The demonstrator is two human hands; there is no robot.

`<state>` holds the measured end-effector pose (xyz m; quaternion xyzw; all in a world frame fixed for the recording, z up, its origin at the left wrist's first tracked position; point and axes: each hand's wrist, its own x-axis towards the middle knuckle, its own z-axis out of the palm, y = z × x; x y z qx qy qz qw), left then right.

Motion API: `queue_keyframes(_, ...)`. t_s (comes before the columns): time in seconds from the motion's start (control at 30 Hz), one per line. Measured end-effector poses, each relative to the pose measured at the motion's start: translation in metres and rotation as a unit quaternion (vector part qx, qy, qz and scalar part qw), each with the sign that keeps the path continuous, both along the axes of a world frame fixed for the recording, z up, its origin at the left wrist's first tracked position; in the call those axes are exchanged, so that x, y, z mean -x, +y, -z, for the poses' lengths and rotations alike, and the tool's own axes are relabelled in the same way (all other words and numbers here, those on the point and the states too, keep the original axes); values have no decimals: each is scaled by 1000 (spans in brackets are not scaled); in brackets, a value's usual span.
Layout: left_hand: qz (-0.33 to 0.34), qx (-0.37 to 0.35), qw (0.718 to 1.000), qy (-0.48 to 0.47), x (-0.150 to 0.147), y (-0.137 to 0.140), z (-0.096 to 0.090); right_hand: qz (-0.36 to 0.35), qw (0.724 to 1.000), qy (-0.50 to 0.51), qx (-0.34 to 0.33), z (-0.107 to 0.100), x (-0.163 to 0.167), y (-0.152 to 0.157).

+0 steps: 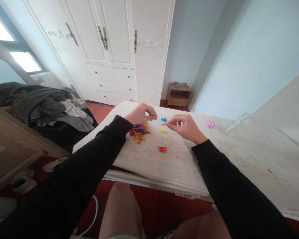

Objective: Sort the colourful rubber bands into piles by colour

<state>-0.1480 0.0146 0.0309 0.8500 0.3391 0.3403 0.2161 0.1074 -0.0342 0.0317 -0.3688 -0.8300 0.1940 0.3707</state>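
Note:
My right hand point(185, 127) pinches a small red rubber band point(165, 124) that sticks out to the left of the fingertips. My left hand point(142, 114) is closed in a pinch above the far side of a mixed pile of coloured rubber bands point(139, 132); whatever its fingertips hold is too small to name. Between the hands lie a little blue cluster point(163, 119) and a yellow cluster point(162, 131). Nearer to me is a group of red bands point(162, 149). Something pink shows behind my right fingers, mostly hidden.
The bands lie on a white table point(149, 166). Farther right on it are a pink bundle point(210, 124) and a clear, transparent object point(239, 122). Heaped dark clothes point(45, 103) lie at the left. A white wardrobe point(112, 49) and a small wooden cabinet point(179, 95) stand behind.

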Motion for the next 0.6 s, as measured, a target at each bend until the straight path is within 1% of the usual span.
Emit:
queue_keyframes(0.03, 0, -6, 1000, -2, 0, 0, 0, -39, 998, -30, 29, -1, -1, -1)
queue_keyframes(0.1, 3, -12, 1000, -10, -2, 1, 3, -111, 986, -84, 89, -1, -1, -3)
queue_keyframes(0.13, 5, -12, 1000, -17, -2, 1, 4, -136, 979, -101, 113, -2, -1, -4)
queue_keyframes(0.2, 9, -7, 1000, -26, -3, 3, 7, -163, 969, -120, 145, -2, 0, -6)
queue_keyframes(0.43, 31, 2, 999, -37, -3, 7, 12, -208, 946, -171, 179, -1, 3, -10)
queue_keyframes(0.53, 35, 3, 999, -38, -3, 6, 13, -206, 942, -184, 192, -1, 2, -11)
queue_keyframes(0.6, 34, 6, 999, -35, -3, 6, 13, -194, 946, -183, 186, 0, 2, -11)
